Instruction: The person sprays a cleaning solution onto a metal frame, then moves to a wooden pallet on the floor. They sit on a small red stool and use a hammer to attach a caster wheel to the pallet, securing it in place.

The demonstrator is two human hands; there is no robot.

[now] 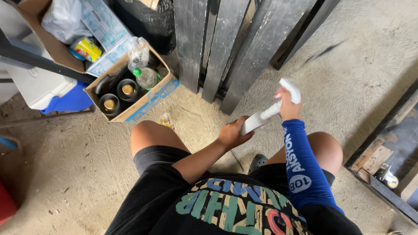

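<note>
Both hands hold one white spray bottle (pixel 266 115) above the knees: the left hand (pixel 233 134) has its fingers closed round the body, while the right hand (pixel 288 109) grips the neck below the white trigger head. Fingers hide much of the bottle, and its base cannot be seen. Its long axis slants up to the right, nozzle aimed toward the black planks (pixel 235 48) leaning beyond the cardboard box (pixel 150 98).

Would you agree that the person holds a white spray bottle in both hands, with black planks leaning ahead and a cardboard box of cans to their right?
Not quite: the head view shows the cardboard box to their left, not right. The rest holds.
</note>
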